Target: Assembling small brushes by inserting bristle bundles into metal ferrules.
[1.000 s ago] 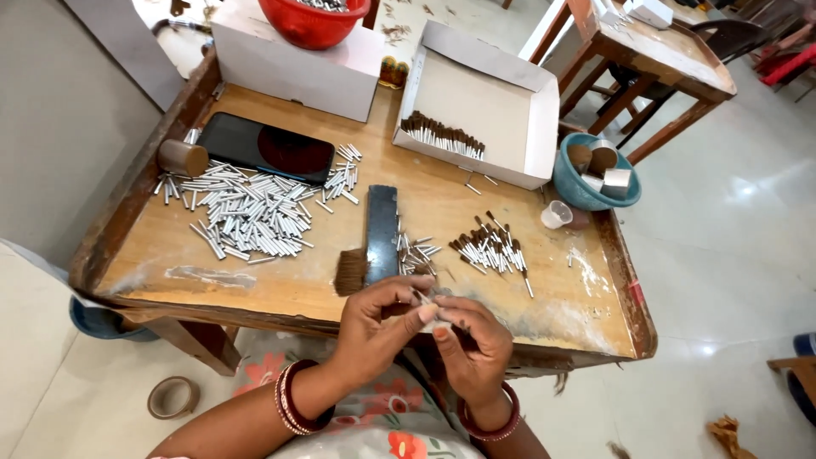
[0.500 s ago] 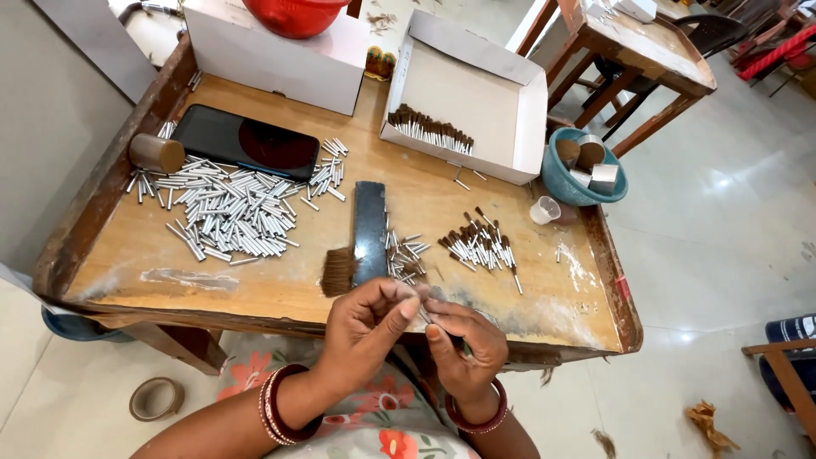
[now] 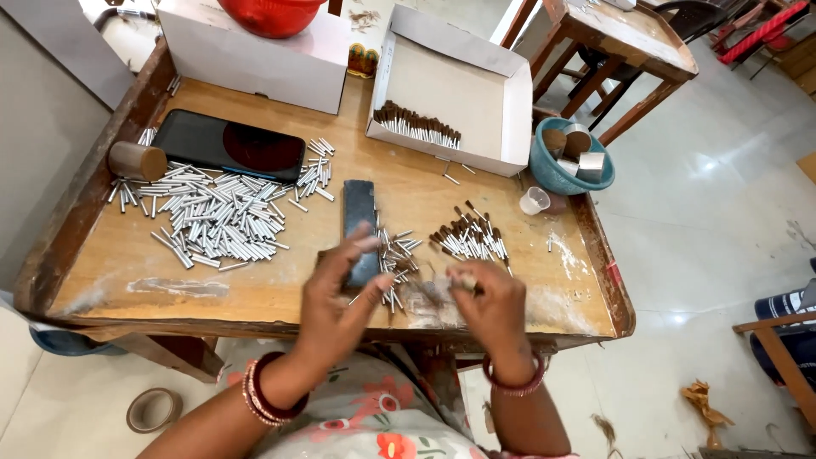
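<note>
Well, her left hand (image 3: 344, 293) hovered with fingers spread over a few metal tubes (image 3: 395, 255), while the right hand (image 3: 486, 297) pinched something small and blurred. Some finished brown-tipped tubes (image 3: 472, 238) lay nearby; a big pile of bare tubes (image 3: 217, 217) waited unworked.
</note>
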